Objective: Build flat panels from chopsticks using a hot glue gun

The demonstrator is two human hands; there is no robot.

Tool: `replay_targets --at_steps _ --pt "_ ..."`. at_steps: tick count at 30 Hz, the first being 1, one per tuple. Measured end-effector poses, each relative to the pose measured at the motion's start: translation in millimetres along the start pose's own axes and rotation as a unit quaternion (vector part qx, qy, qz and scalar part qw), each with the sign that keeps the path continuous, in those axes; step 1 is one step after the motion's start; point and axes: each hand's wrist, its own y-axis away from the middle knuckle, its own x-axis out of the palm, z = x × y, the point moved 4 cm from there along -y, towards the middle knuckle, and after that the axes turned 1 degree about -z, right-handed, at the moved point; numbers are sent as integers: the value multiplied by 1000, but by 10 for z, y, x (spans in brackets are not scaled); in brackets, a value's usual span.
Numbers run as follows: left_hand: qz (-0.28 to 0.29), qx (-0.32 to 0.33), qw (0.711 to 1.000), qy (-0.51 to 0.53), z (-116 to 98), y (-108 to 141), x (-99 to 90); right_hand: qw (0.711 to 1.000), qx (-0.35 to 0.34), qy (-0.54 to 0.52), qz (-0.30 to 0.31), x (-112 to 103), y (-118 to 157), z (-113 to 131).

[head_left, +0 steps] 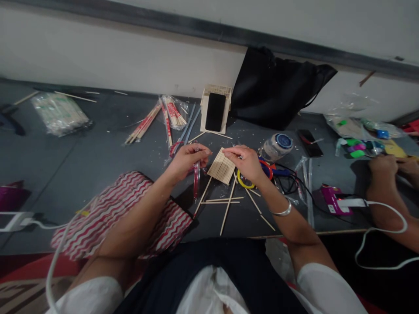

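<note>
A small flat panel of pale wooden sticks laid side by side [221,168] is tilted above the table at centre. My right hand [245,161] has its fingers together at the panel's upper right edge; the far side of the grip is hidden. To the left of the panel, my left hand [191,162] is closed, thumb and fingertips pinched. A narrow reddish clear plastic strip [196,183] hangs down from it. Whether anything tiny sits between its fingertips is too blurred to tell. Several loose sticks [228,205] lie below the panel.
Behind stand a phone [215,112] on a stick-built piece and a black bag [278,87]. Wrapped chopsticks [144,124] and a striped cloth [131,213] lie left. A jar [276,146], yellow tape ring [245,179] and cables are right, near another person's hands [384,168].
</note>
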Motion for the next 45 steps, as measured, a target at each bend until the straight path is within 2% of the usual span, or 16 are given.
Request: replay_targets --at_steps 4,8,11,14,17,21,23,25,26,28,30,31,34,36,40,45 --pt "26 -5 1000 -9 21 46 77 1000 -1 -8 18 143 -7 110" --pt "21 -9 1000 -7 54 44 92 998 -27 64 5 190 -8 186" --pt "-14 -11 999 -33 96 -20 17 993 -50 103 -34 100 11 197" --pt "-56 -17 984 -168 132 -114 -136 988 -60 110 -85 -113 46 157" --pt "-62 19 928 -368 100 -176 -274 978 -46 140 -145 -439 116 70" --pt "-92 22 784 -614 34 -140 -357 959 7 220 -177 -881 294 -105" --pt "-124 50 735 -665 -28 -95 -324 935 24 296 -192 -1057 408 -182" --pt "-140 119 717 -672 -96 -53 -231 907 39 359 -217 -1189 517 -235" --pt "-137 153 719 -664 -117 -36 -175 896 43 376 -230 -1234 564 -249" --pt "-98 171 751 -630 -96 -20 -68 892 39 377 -246 -1263 630 -253" --pt "-25 120 796 -592 4 -15 30 913 23 341 -224 -1190 644 -249" --pt "7 85 809 -581 64 -8 74 928 15 314 -198 -1113 630 -251" --pt "34 29 792 -609 174 29 165 966 -2 240 -93 -766 517 -286" --pt "32 10 773 -633 197 48 196 975 -6 218 -36 -515 391 -316" --pt "50 -16 769 -637 172 70 229 967 14 248 54 -134 70 -331" --pt "96 -46 759 -642 148 90 265 932 80 316 161 104 -182 -297"
